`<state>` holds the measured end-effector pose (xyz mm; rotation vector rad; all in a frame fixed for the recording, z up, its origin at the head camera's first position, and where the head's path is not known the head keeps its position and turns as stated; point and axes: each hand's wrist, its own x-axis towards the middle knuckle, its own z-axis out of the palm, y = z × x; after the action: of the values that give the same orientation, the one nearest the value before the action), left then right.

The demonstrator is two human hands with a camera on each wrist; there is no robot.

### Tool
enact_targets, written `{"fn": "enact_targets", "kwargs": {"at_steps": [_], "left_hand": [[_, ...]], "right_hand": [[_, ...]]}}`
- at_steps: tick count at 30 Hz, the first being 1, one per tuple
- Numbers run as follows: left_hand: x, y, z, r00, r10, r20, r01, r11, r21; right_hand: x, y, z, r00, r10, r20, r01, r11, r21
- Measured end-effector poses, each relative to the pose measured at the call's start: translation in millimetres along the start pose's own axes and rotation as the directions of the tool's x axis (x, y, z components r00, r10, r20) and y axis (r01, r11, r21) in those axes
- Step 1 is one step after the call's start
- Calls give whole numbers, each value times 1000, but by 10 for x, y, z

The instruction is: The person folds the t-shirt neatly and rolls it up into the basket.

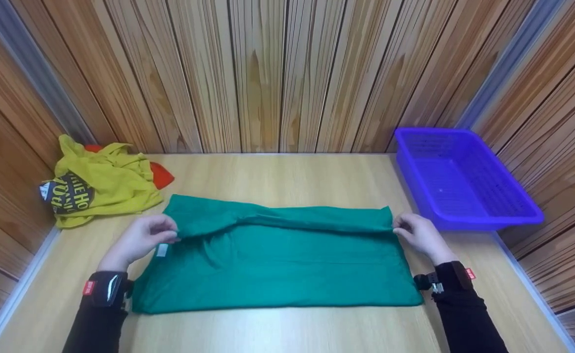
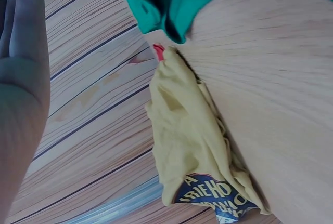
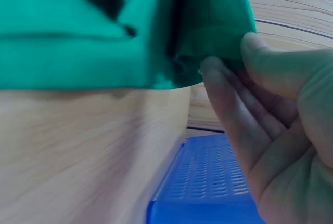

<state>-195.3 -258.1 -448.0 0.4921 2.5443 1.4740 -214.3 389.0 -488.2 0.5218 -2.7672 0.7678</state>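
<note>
A green cloth garment lies spread across the table in front of me, with a raised fold running along its upper part. At its left edge my left hand pinches the fabric between thumb and fingers, just above a small white label. My right hand pinches the opposite edge at the end of the fold. In the right wrist view, thumb and fingertips close on the garment's corner. The left wrist view shows only part of the left hand beside the green fabric.
A crumpled yellow shirt with dark printed lettering lies at the back left, over something red. A purple plastic basket stands at the back right, near my right hand. Wood-panelled walls enclose the table's back and sides.
</note>
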Motion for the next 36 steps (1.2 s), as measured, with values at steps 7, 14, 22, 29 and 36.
{"fn": "enact_targets", "kwargs": {"at_steps": [7, 14, 22, 29, 36], "left_hand": [[-130, -83, 35, 998, 10, 57, -11, 999, 30], [-209, -122, 65, 990, 40, 133, -48, 997, 56], [-269, -115, 74, 985, -21, 170, 12, 999, 52], [-363, -61, 101, 991, 19, 133, -27, 998, 58], [-476, -39, 140, 980, 53, 191, -63, 997, 47]], "right_hand": [[-56, 102, 93, 999, -29, 40, 27, 999, 42], [-95, 173, 136, 996, -78, 32, 76, 996, 55], [-95, 158, 121, 995, -81, 54, 77, 995, 70], [-91, 165, 114, 995, -72, 67, 68, 996, 51], [-84, 167, 125, 992, -100, 74, 97, 995, 38]]}}
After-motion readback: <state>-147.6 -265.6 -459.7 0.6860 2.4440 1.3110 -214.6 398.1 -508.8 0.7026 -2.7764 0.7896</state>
